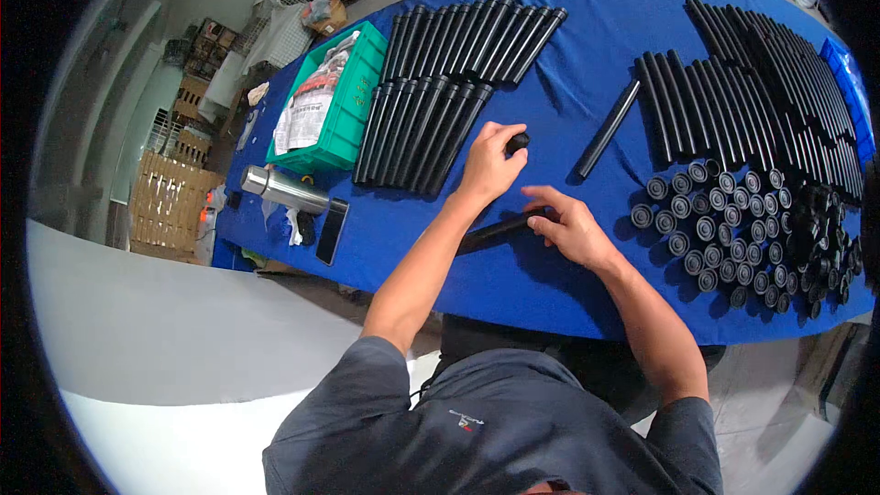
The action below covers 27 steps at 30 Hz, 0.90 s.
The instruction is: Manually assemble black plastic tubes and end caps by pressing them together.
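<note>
My left hand (pixel 493 163) is closed in a pinch around a small round black cap (pixel 518 143), held over the blue cloth. Just to its right and nearer to me, my right hand (pixel 570 227) grips one end of a black tube (pixel 495 233). That tube slants down to the left, and its far end passes behind my left forearm. A single loose black tube (pixel 609 130) lies on the cloth beyond my right hand. Many black caps (pixel 724 229), ring-patterned on top, are spread to the right of it.
Capped black tubes (pixel 426 128) lie in two rows at the left; plain tubes (pixel 761 82) are stacked at the far right. A green crate (pixel 353 96) holds newspaper. Near the left edge of the blue-covered table (pixel 564 27) are a steel flask (pixel 284 189) and a phone (pixel 333 231).
</note>
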Tool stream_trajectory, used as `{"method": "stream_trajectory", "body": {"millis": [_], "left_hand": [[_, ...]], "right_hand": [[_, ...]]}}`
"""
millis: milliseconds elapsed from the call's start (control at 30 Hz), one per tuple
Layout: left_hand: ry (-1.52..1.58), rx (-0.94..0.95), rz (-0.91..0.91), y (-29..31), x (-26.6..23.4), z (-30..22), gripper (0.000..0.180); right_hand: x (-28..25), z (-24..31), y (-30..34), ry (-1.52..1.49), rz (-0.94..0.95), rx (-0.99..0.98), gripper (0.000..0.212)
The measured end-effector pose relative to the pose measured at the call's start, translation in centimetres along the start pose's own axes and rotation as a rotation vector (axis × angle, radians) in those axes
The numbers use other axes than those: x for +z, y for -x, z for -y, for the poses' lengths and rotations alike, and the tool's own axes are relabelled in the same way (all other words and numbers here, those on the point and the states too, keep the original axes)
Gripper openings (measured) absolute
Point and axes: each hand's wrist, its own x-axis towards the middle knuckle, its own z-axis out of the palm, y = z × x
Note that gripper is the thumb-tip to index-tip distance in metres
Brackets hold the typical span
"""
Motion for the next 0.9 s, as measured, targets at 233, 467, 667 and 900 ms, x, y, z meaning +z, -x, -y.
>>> {"method": "stream_trajectory", "body": {"millis": [233, 467, 667, 900], "left_hand": [[0.227, 0.108, 0.079, 5.8, -3.9, -5.2, 0.060], [0.302, 0.080, 0.110, 7.5, -2.6, -4.2, 0.053], [0.324, 0.016, 0.107, 8.5, -3.8, -3.9, 0.051], [0.529, -0.106, 0.152, 13.3, -3.2, -7.3, 0.021]], "right_hand": [[-0.6, -0.2, -0.2, -0.053, -0.038, -0.028, 0.066], [-0.8, 0.7, -0.2, 0.051, -0.007, -0.114, 0.066], [0.3, 0.5, -0.8, -0.192, 0.084, -0.017, 0.042], [-0.8, -0.5, 0.0, -0.211, -0.038, -0.017, 0.037]]}}
